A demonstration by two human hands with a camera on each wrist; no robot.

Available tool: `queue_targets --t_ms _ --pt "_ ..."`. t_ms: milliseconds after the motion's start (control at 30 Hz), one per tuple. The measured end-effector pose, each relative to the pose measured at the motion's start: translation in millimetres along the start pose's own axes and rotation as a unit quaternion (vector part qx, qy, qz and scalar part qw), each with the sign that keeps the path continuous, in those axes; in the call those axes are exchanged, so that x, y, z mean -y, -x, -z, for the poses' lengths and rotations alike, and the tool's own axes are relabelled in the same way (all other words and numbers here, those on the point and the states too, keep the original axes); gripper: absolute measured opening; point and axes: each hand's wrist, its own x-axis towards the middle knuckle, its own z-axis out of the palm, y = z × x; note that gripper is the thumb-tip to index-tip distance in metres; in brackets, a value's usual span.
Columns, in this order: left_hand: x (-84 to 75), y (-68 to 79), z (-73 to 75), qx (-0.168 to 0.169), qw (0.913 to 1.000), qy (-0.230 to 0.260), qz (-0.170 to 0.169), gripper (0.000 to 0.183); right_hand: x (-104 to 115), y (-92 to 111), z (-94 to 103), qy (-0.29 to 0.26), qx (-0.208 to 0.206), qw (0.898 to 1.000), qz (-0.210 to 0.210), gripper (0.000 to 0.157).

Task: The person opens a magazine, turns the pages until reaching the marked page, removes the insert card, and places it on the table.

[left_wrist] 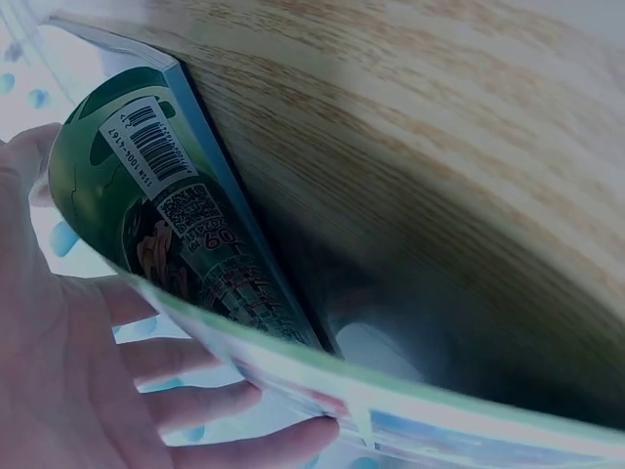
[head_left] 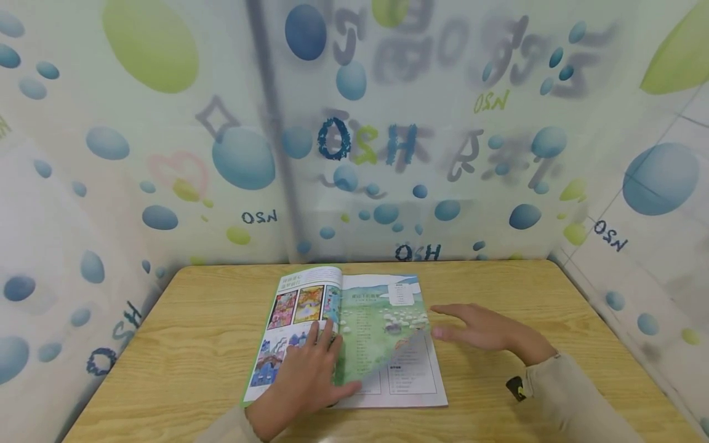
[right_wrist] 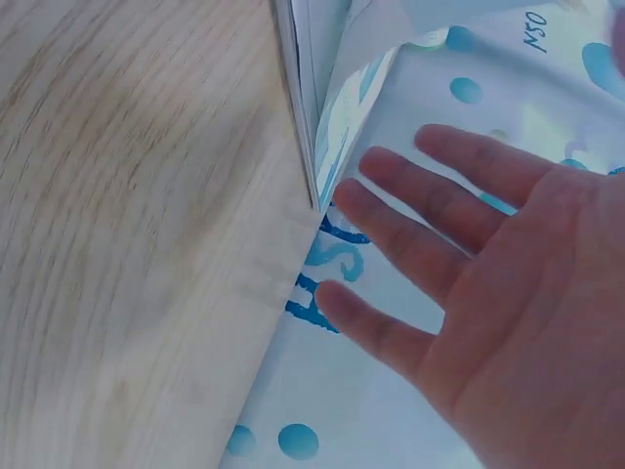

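Note:
A magazine (head_left: 362, 335) lies open on the wooden table, with pictures on its left page and a green meadow scene on the right one. The lower right corner of the meadow page curls up, baring printed text on the page beneath. My left hand (head_left: 310, 375) rests with spread fingers on the left page near the spine; its thumb reaches the lower part of the right-hand page. Beside the magazine's right edge, my right hand (head_left: 482, 329) has its fingers extended and holds nothing. The left wrist view shows the bowed green back cover (left_wrist: 107, 225) with a barcode.
The wooden table (head_left: 194, 344) extends on both sides of the magazine. Behind it and at the sides hang pale sheets (head_left: 354, 203) printed with blue and green spots and lettering. A dark patch (head_left: 516, 389) shows at the right sleeve's cuff.

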Motion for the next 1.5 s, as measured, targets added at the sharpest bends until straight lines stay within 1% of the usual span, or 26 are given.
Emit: queue_targets --t_ms 100,167,267,400,500,600,700,800,900,1000,1233,1333,1400,1500 --pt "0.9 0.0 0.2 -0.009 0.9999 0.003 -0.002 0.084 1 0 -0.8 0.026 0.013 0.999 -0.014 0.068" --pt "0.9 -0.2 -0.2 -0.021 0.9998 0.001 -0.004 0.082 2 -1 -4.2 0.044 0.026 0.999 -0.014 0.070" --pt "1.0 -0.7 -1.9 -0.049 0.9988 -0.005 -0.007 0.082 3 -3 -13.1 0.068 0.037 0.997 0.007 0.074" --pt "1.0 -2.6 -3.1 -0.090 0.9957 -0.022 -0.006 0.086 4 -7 -25.9 0.092 0.032 0.995 0.034 0.088" --pt "0.6 -4.2 -3.3 -0.107 0.9938 -0.030 -0.003 0.091 4 -9 -33.6 0.110 0.030 0.992 0.045 0.098" --pt "0.6 -5.8 -2.8 -0.117 0.9928 -0.026 -0.007 0.095 4 -10 -38.4 0.116 0.037 0.991 0.051 0.101" --pt "1.9 -7.6 -2.3 -0.132 0.9903 -0.026 -0.034 0.094 4 -9 -40.4 0.116 0.044 0.991 0.052 0.101" --pt "3.3 -9.2 -2.0 -0.144 0.9859 -0.036 -0.076 0.085 5 -8 -40.7 0.120 0.044 0.990 0.052 0.101" --pt "4.1 -10.3 -1.4 -0.144 0.9805 -0.053 -0.122 0.074 7 -7 -40.3 0.124 0.043 0.990 0.052 0.100" --pt "4.1 -11.1 -0.5 -0.134 0.9761 -0.073 -0.155 0.065 9 -6 -39.9 0.128 0.043 0.989 0.052 0.100" --pt "2.5 -11.9 0.7 -0.095 0.9731 -0.098 -0.185 0.055 8 -7 -41.2 0.136 0.040 0.988 0.055 0.099" --pt "2.1 -12.0 1.2 -0.077 0.9696 -0.117 -0.201 0.052 6 -7 -42.3 0.136 0.038 0.988 0.058 0.099" --pt "1.8 -12.2 1.2 -0.074 0.9665 -0.130 -0.209 0.049 5 -8 -43.0 0.134 0.037 0.988 0.058 0.099" --pt "1.4 -12.3 1.0 -0.081 0.9629 -0.138 -0.217 0.043 4 -7 -44.0 0.127 0.039 0.990 0.055 0.099"
